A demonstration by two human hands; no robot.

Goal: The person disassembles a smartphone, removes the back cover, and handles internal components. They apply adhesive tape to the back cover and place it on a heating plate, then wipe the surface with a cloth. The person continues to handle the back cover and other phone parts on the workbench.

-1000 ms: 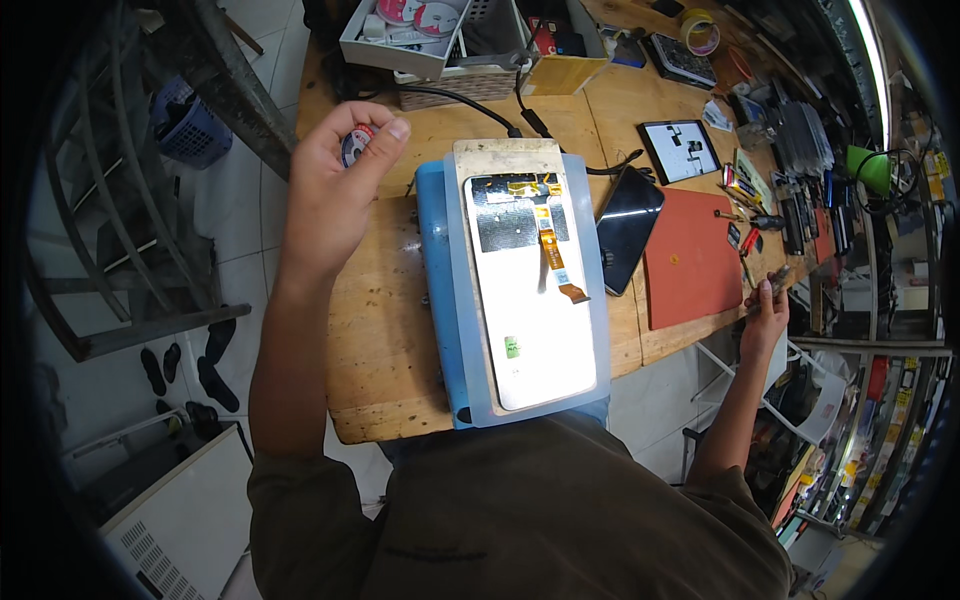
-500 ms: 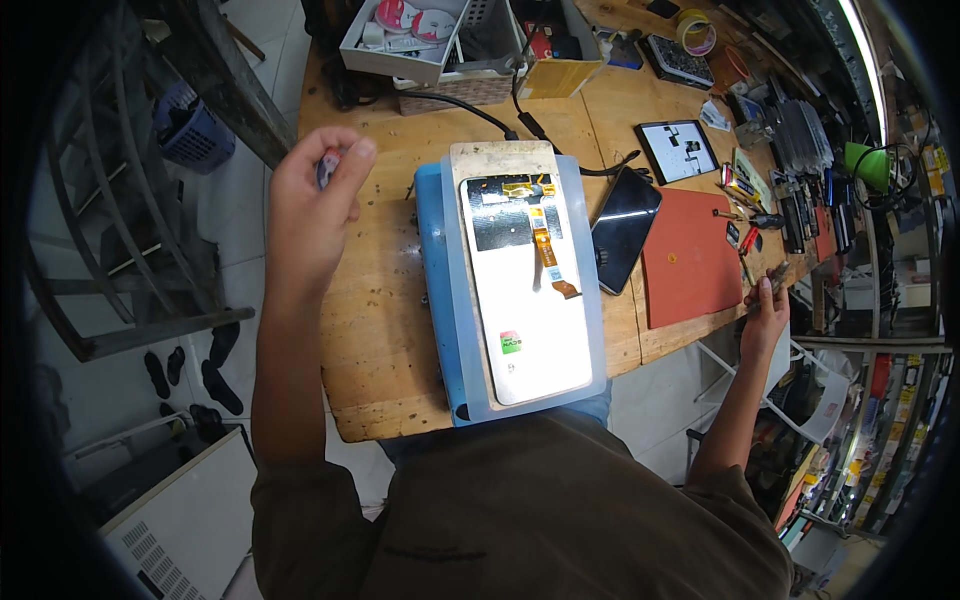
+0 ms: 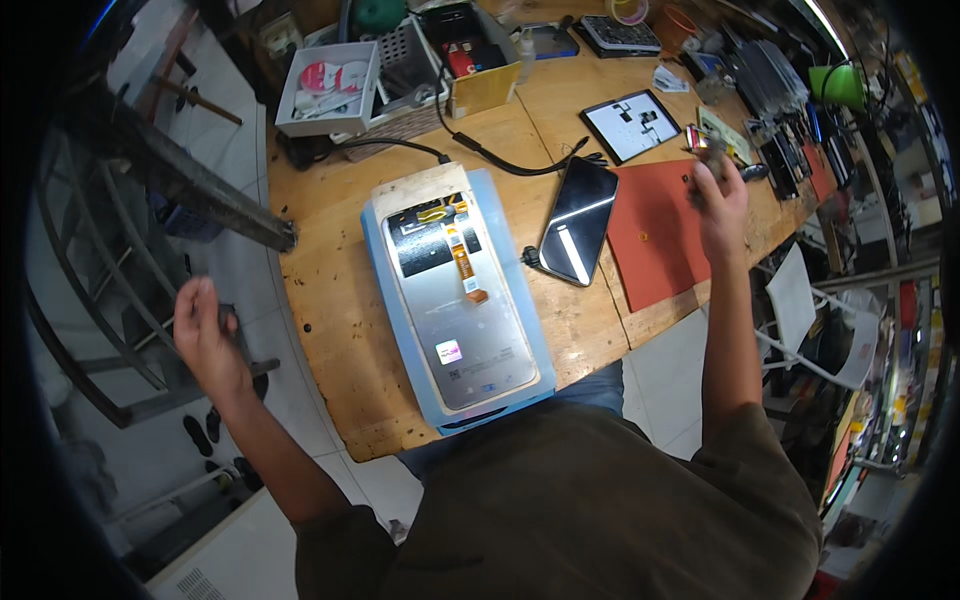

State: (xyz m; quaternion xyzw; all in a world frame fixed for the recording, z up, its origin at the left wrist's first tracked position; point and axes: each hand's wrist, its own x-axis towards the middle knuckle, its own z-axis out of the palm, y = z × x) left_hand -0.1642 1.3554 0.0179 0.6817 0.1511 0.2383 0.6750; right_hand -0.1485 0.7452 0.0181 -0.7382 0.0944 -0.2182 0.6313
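A phone display panel [image 3: 465, 330] lies with its silvery back up on a flat plate [image 3: 425, 185] atop a blue box-like device [image 3: 385, 290]. An orange ribbon cable [image 3: 462, 262] runs down the panel's upper part. My left hand [image 3: 212, 345] is raised beyond the table's left edge, fingers curled; motion blur and the hand itself hide whether anything is in it. Above the red mat [image 3: 660, 250], my right hand [image 3: 725, 215] is closed on a small greyish object [image 3: 712, 158], too smeared to name. Neither hand touches the panel.
A dark phone [image 3: 580, 220] lies between device and mat. Behind are a tablet-like panel [image 3: 632, 125], black cables [image 3: 510, 165] and boxes of parts [image 3: 330, 85]. Tools and parts crowd the right side [image 3: 775, 140]. A metal post [image 3: 230, 210] stands left of the wooden table [image 3: 330, 340].
My left hand has moved down and outward, off the table. My right hand has risen from the table's right edge to above the mat, with the greyish object. The view has shifted.
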